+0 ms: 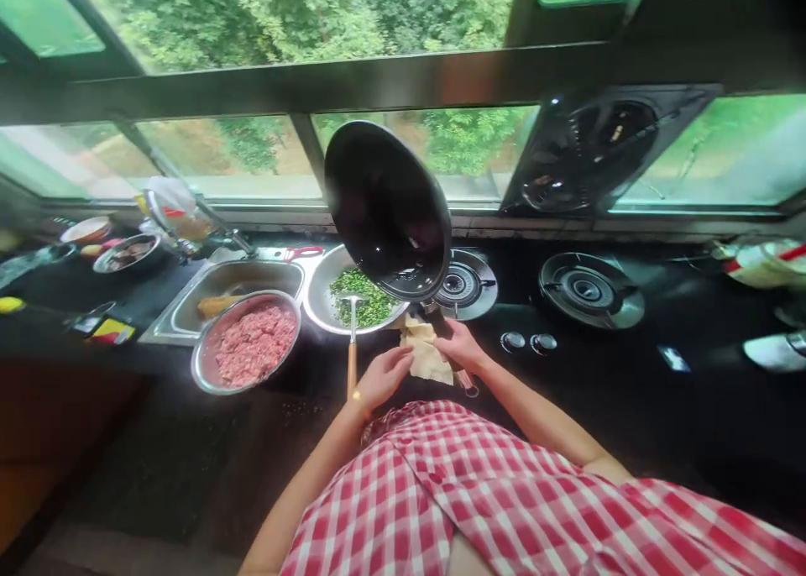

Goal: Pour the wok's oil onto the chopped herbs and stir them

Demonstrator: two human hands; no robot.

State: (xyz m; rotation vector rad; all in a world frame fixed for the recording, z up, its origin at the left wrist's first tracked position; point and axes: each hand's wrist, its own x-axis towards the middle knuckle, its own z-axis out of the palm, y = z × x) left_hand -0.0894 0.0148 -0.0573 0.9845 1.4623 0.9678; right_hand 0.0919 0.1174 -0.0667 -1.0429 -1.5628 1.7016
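Observation:
My right hand is closed around the handle of a dark wok, which is tipped up on its side over a metal bowl. Chopped greens lie in that bowl. A pale cloth hangs at the wok's handle, between my hands. My left hand has its fingers closed at the cloth's left edge. A spatula with a wooden handle rests with its metal head in the greens, its handle beside my left wrist. Left of it stands a bowl of minced meat.
A steel sink lies behind the meat bowl. Two gas burners with knobs are set in the black counter. Windows run along the back. A bowl stands far left, a white container far right.

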